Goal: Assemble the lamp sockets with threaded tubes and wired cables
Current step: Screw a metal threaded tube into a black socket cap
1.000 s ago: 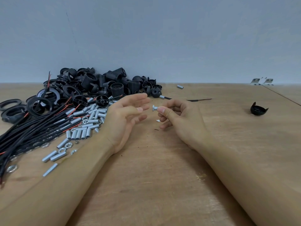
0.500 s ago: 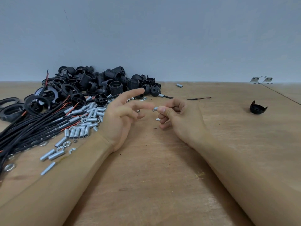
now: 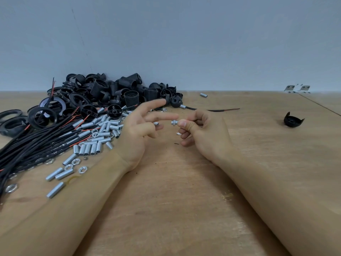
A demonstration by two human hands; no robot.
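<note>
My right hand point(image 3: 204, 133) pinches a short threaded tube point(image 3: 174, 122) between thumb and curled forefinger, its free end sticking out toward nine o'clock with what looks like a nut seated on it. My left hand point(image 3: 137, 130) is spread, fingers straight and holding nothing, one fingertip reaching to the tube's end. I judge the nut is being spun onto the thread; next I need a socket base and a steady, square start into it, or the fine thread may cross.

The tube is bright ribbed metal, small and slippery. At nine o'clock lies the scatter of loose tubes and hex nuts point(image 3: 96, 139), beyond them the bundle of wired cables point(image 3: 36, 143), glossy black with red cores. At eleven o'clock sits the heap of black ridged plastic lamp sockets point(image 3: 114, 91). A lone black cap point(image 3: 293, 121) lies at two o'clock on the matte wooden table point(image 3: 175, 209).
</note>
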